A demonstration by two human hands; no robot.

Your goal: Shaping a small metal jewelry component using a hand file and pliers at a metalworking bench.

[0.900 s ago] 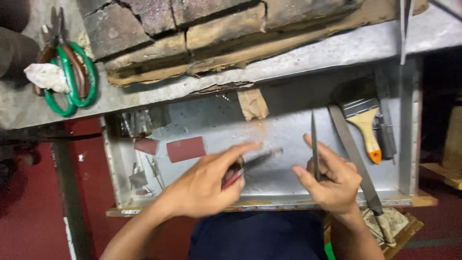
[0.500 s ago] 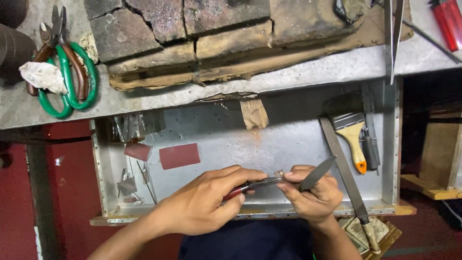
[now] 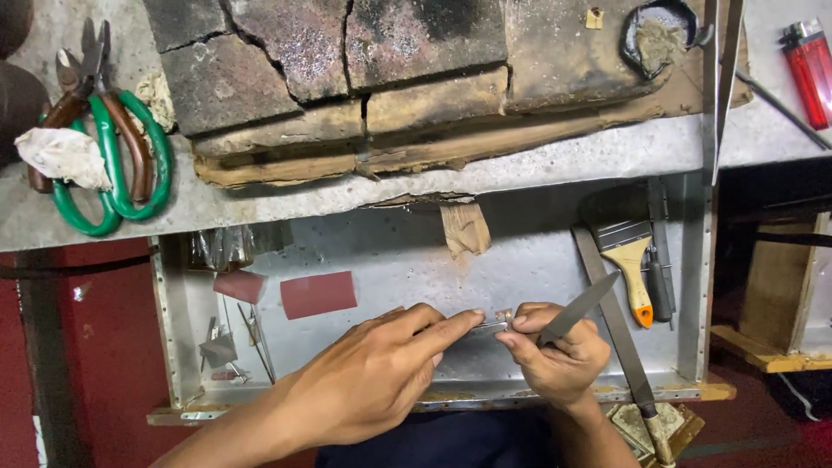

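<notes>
We see two bare hands meeting over an open metal drawer (image 3: 416, 260) set below a scarred workbench (image 3: 555, 160). The left hand (image 3: 373, 381) pinches a slim tool, its forefinger stretched along the shaft, and the tool's tip grips a small metal piece (image 3: 501, 319) at the near middle of the drawer. The right hand (image 3: 559, 355) touches that piece with its fingertips while also grasping a flat file (image 3: 579, 308), which angles up to the right.

In the drawer, a paintbrush (image 3: 631, 256) with a yellow handle lies at the right, a long flat file (image 3: 617, 334) beside it, and red sandpaper sheets (image 3: 317, 295) at the left. On the bench's far left, we see green-handled scissors (image 3: 117, 165) next to a crumpled rag (image 3: 62, 156); cracked, charred bricks (image 3: 347, 52) fill the middle, and a red lighter (image 3: 813, 65) lies far right.
</notes>
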